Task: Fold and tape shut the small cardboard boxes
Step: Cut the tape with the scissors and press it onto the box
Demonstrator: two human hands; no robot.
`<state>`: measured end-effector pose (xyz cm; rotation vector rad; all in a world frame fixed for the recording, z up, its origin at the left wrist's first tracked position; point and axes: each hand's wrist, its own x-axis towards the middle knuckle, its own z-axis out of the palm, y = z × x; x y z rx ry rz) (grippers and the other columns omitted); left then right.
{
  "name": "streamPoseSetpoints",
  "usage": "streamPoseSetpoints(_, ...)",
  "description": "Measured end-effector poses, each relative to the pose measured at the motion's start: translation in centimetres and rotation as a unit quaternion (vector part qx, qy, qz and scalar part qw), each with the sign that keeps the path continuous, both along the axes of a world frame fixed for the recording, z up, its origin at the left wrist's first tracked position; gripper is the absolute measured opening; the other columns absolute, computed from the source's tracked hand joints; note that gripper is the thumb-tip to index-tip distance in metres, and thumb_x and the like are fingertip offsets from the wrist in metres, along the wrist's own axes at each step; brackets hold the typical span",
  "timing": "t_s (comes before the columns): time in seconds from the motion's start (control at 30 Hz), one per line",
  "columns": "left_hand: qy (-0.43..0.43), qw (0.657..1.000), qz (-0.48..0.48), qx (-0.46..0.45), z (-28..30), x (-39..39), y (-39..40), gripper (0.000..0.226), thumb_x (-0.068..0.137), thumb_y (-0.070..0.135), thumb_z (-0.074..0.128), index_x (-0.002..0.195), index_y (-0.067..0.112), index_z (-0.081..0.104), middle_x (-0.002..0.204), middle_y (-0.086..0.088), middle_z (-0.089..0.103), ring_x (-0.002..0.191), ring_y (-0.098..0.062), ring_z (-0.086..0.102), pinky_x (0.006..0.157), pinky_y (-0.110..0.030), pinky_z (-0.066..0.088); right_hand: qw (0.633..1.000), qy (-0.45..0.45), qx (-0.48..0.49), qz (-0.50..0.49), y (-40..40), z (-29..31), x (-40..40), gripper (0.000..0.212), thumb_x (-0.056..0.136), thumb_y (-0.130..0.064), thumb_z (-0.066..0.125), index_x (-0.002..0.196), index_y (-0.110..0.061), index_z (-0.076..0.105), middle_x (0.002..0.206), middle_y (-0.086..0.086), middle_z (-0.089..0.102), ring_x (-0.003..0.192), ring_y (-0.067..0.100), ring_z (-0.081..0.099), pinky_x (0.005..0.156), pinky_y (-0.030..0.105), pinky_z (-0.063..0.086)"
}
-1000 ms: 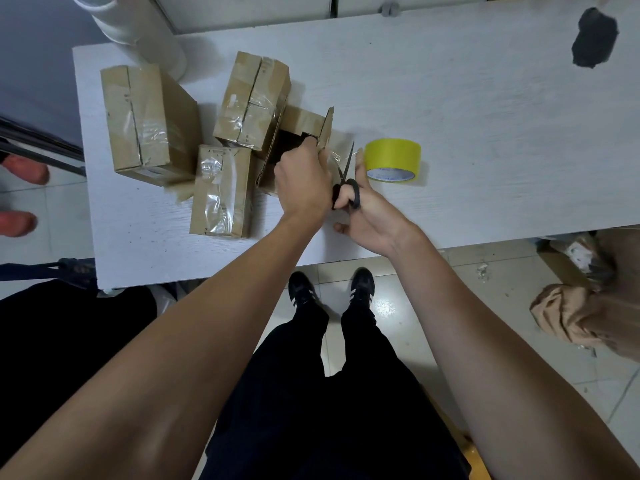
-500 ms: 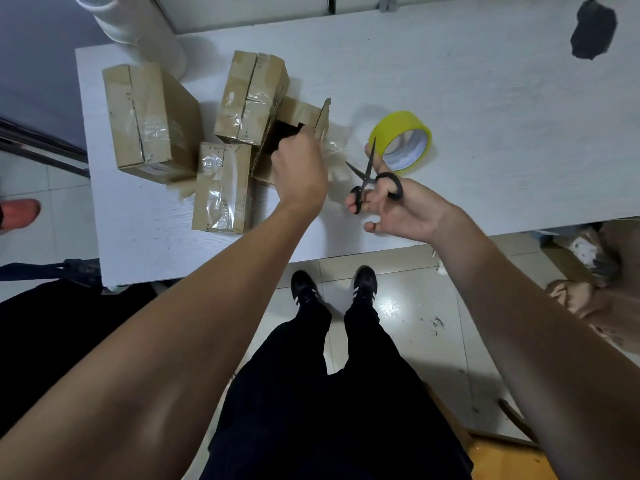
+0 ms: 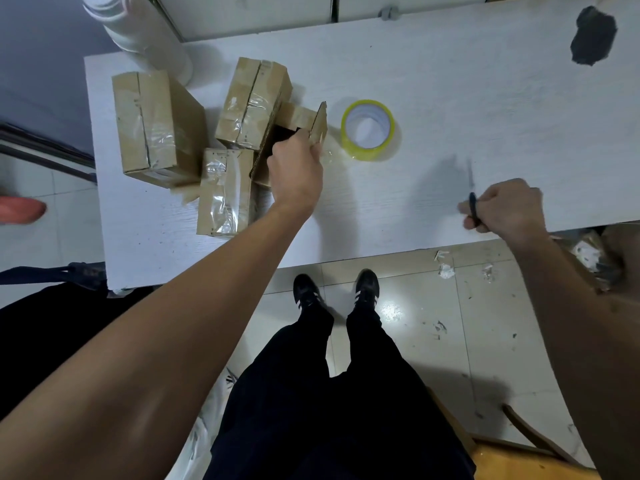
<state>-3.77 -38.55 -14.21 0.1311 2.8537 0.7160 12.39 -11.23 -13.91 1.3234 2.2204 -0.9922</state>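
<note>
Person stands at a white table [image 3: 485, 109], both arms out over it. Left hand [image 3: 294, 171] grips the open box [image 3: 298, 123] at its near edge, fingers curled over the cardboard, one flap standing up at the right side. A bit of clear tape hangs off that box toward the tape roll [image 3: 367, 129], which lies flat just right of the box, yellow, not touching the hand.

Right hand [image 3: 507, 207] is well apart to the right, near the table's front edge, fingers curled round the black scissors [image 3: 472, 206]; only the handle loop and a blurred blade show.

Three taped boxes sit left of the open one: a large box [image 3: 156, 126] at far left, a tilted box [image 3: 252, 102] touching the open box at the back, and a small box [image 3: 225, 192] in front, beside the left wrist.

White cylinder [image 3: 138, 32] stands at the table's back left corner. Dark patch [image 3: 592, 36] on the table at far right. Black shoes [image 3: 336, 289] on the tiled floor below.
</note>
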Motion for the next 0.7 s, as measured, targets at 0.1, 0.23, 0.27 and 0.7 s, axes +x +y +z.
streamPoseSetpoints(0.1,-0.005,1.000,0.006,0.006,0.1,0.0,-0.1,0.016,0.104,0.018,0.055,0.088,0.012,0.054,0.092,-0.015,0.068,0.090,-0.040,0.057,0.073,-0.036,0.033,0.989,-0.022,0.140,0.047,0.5,-2.4,-0.3,0.044,0.075,-0.049,0.076,0.075,-0.006,0.068,0.079,0.022,0.072,0.078,0.038,0.071,0.072,0.041,0.061)
streamPoseSetpoints(0.23,-0.005,1.000,0.003,0.011,0.4,0.1,-0.2,0.018,0.104,0.020,0.055,0.088,0.012,0.053,0.092,-0.016,0.068,0.091,-0.040,0.057,0.074,-0.037,0.034,0.975,-0.119,0.166,0.091,0.7,-2.8,-3.6,0.075,0.067,-0.065,0.087,0.099,-0.003,0.059,0.094,0.018,0.064,0.087,0.037,0.066,0.060,0.032,0.046)
streamPoseSetpoints(0.27,-0.006,1.000,0.001,0.013,0.5,0.1,-0.2,0.019,0.104,0.021,0.055,0.087,0.014,0.051,0.092,-0.016,0.068,0.091,-0.041,0.057,0.074,-0.038,0.036,0.983,-0.113,0.119,0.084,1.0,-2.9,-4.4,0.081,0.067,-0.060,0.091,0.109,-0.001,0.054,0.095,0.016,0.063,0.082,0.034,0.067,0.056,0.032,0.047)
streamPoseSetpoints(0.7,-0.006,0.999,0.008,0.038,0.9,0.2,-0.2,0.020,0.101,0.024,0.058,0.090,0.008,0.062,0.091,-0.019,0.069,0.091,-0.044,0.058,0.069,-0.036,0.033,0.794,0.231,0.213,0.520,-12.0,-2.5,-12.1,0.049,0.085,-0.042,0.073,0.125,-0.014,0.068,0.130,0.007,0.063,0.130,0.035,0.052,0.106,0.049,0.040)
